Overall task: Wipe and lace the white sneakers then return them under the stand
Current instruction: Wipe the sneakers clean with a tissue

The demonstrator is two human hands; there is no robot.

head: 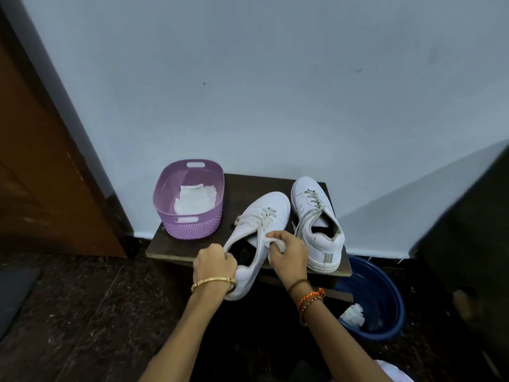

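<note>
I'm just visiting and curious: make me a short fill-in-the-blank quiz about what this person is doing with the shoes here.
1. The left hand grips the heel end of the near sneaker, while the right hand presses a white ____ against its side.
2. The purple basket sits on the stand and holds white ____.
3. The second sneaker stands to the ____ of the held one.
4. On the floor by the stand is a ____ basin.

Missing words: cloth; cloths; right; blue

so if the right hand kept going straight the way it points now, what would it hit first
Probably the side of the near sneaker: the right hand, gripping a white cloth, points up-left at it and looks about touching, though depth is unclear.
</note>
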